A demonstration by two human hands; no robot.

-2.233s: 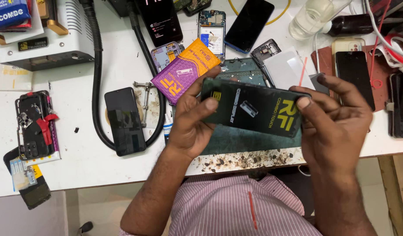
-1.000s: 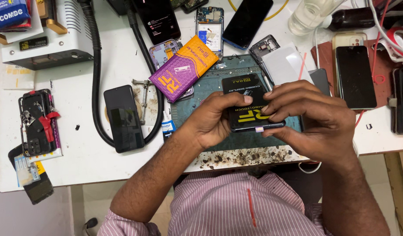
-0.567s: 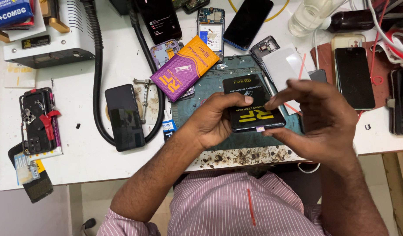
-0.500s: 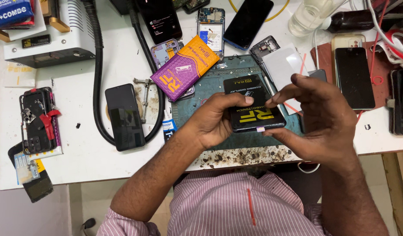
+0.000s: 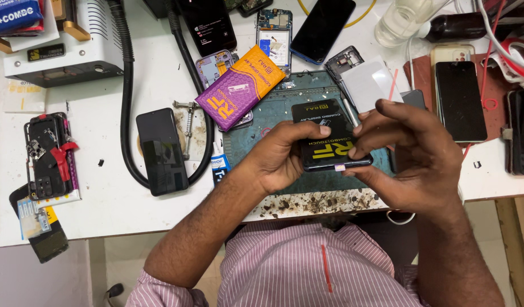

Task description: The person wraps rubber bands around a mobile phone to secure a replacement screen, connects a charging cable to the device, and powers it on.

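Note:
A flat black box with yellow lettering [image 5: 324, 122] is held over the green work mat [image 5: 279, 105]. My left hand [image 5: 279, 156] grips its left edge, thumb on top. My right hand [image 5: 412, 153] holds its right and near edge, fingertips curled at the near corner where a small pale tab shows. A purple and orange box [image 5: 240, 87] lies on the mat's far left corner, over an opened phone.
A dark phone [image 5: 161, 150] lies left of the mat inside a black hose loop [image 5: 125, 102]. A white machine [image 5: 57, 45] stands far left. Phones [image 5: 460, 99], opened phone frames [image 5: 274, 34] and a clear bottle [image 5: 401, 20] crowd the back and right. Debris lines the mat's near edge.
The black box was turned from lying crosswise to pointing away from me. My right hand's fingers lifted off its top and now curl at its near right corner.

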